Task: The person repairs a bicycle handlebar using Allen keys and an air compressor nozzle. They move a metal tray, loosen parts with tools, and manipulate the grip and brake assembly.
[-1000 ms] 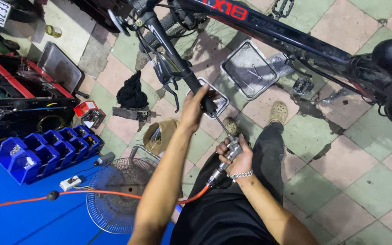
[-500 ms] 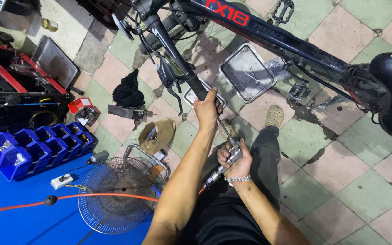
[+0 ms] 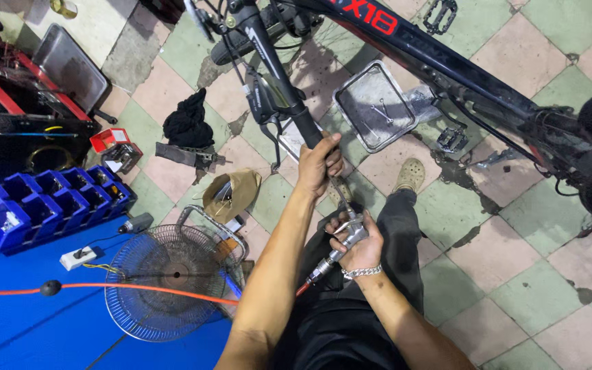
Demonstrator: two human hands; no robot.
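Handlebar grip (image 3: 304, 125) above a tiled workshop floor (image 3: 515, 205): our left hand (image 3: 320, 164) wraps it; right hand (image 3: 359, 241) clasps an air gun (image 3: 342, 241).

The tiled floor (image 3: 515, 226) carries a metal tray (image 3: 376, 106), black rag (image 3: 188, 123), fan (image 3: 169, 281) and blue bins (image 3: 42, 199).

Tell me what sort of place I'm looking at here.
Most likely a bicycle repair workshop. A black bicycle stands over a tiled floor; the left hand grips its handlebar while the right hand holds an air blow gun on an orange hose. Blue parts bins and a metal tray lie nearby.
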